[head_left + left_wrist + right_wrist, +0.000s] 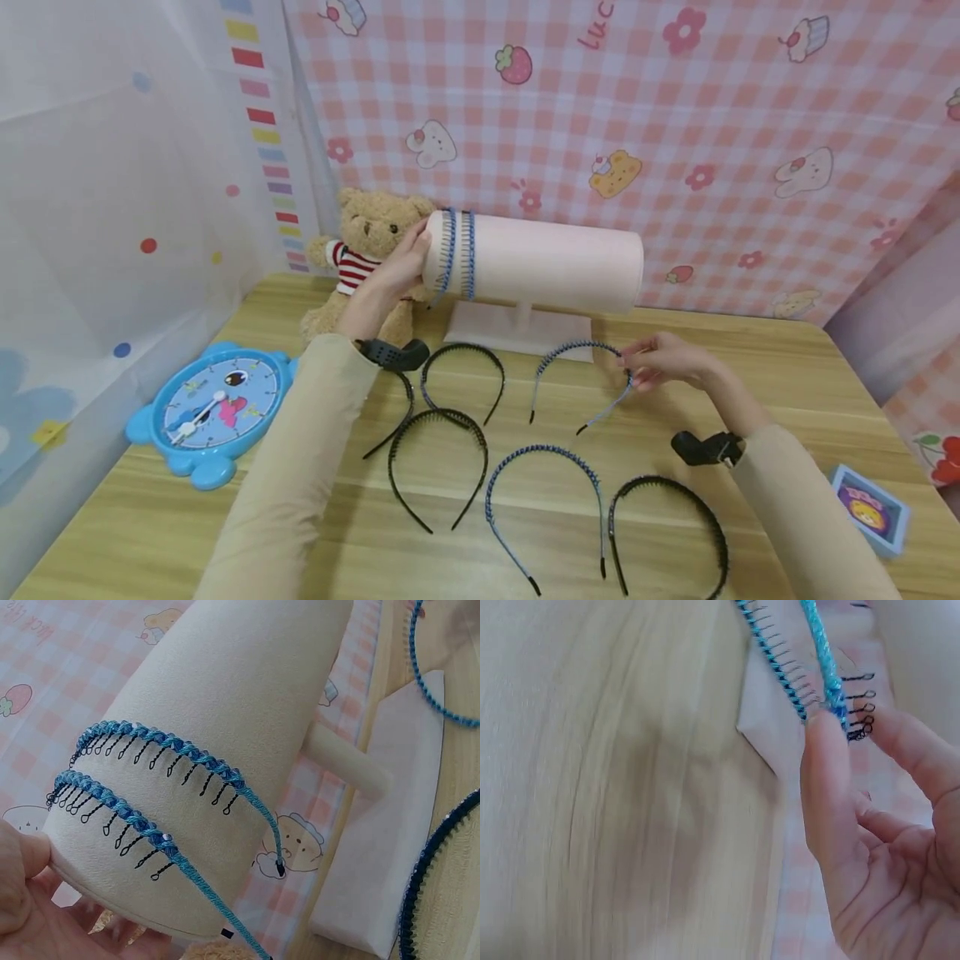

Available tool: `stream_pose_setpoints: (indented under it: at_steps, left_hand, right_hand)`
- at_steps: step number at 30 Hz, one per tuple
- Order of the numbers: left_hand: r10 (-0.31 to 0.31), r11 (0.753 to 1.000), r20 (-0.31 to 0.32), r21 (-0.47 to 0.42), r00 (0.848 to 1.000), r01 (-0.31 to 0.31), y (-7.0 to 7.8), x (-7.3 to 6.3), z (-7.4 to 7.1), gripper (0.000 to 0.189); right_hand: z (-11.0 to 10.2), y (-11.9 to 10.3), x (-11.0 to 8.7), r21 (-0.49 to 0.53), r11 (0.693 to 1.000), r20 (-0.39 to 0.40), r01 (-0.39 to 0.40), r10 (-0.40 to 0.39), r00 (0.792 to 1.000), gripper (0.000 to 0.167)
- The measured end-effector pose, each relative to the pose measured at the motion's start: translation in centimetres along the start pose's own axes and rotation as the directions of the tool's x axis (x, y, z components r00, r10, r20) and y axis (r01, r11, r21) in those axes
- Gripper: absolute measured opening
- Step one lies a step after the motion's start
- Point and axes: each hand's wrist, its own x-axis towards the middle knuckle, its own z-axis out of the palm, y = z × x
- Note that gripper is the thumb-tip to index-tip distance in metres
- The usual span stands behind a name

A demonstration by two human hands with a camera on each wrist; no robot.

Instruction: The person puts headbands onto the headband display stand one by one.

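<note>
My left hand (405,265) grips the left end of a pale pink padded headband display stand (558,262), a cylinder on a post and flat base. In the left wrist view its thumb is at the end rim, with the fingers around that end. Two blue braided headbands (161,742) with black looped wire teeth sit side by side on the cylinder near this hand. My right hand (663,362) pinches one side of another blue headband (581,342) between thumb and fingers, just in front of the stand's base. In the right wrist view, the braid (823,656) rises from the fingertips.
Several more headbands lie on the wooden table, including a blue one (543,447) and a black one (722,533). A teddy bear (375,221) sits behind the left hand. A blue toy clock (198,400) lies left; a small blue box (892,533) lies right.
</note>
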Motion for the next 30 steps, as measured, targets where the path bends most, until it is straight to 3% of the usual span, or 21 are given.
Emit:
stream_pose_setpoints:
  at_steps: [6, 12, 16, 24, 30]
  left_hand:
    - [0.011, 1.0, 0.013, -0.018, 1.0, -0.011, -0.1, 0.0, 0.1, 0.049]
    - [0.02, 0.999, -0.003, -0.025, 1.0, -0.02, -0.1, -0.1, -0.1, 0.048]
    - [0.007, 1.0, 0.0, -0.014, 1.0, -0.007, -0.1, 0.0, -0.1, 0.048]
    - [-0.016, 1.0, -0.002, -0.013, 1.0, 0.016, -0.1, -0.1, -0.3, 0.048]
    - [-0.001, 1.0, 0.001, -0.019, 1.0, 0.001, -0.1, 0.0, -0.1, 0.049]
  right_hand:
    - [-1.8, 1.4, -2.0, 0.083, 0.995, 0.032, -0.054, 0.051, 0.998, 0.058]
    - [-2.9, 1.6, -3.5, 0.106, 0.994, 0.054, -0.036, 0.031, 0.998, 0.055]
    - [-3.3, 0.8, -4.2, 0.117, 0.993, 0.031, -0.017, 0.014, 0.999, 0.058]
    - [-2.7, -2.1, -3.9, 0.053, 0.998, -0.055, 0.044, -0.041, 0.998, 0.041]
    - [-2.0, -3.6, -3.7, 0.1, 0.992, -0.11, 0.081, -0.069, 0.991, 0.035]
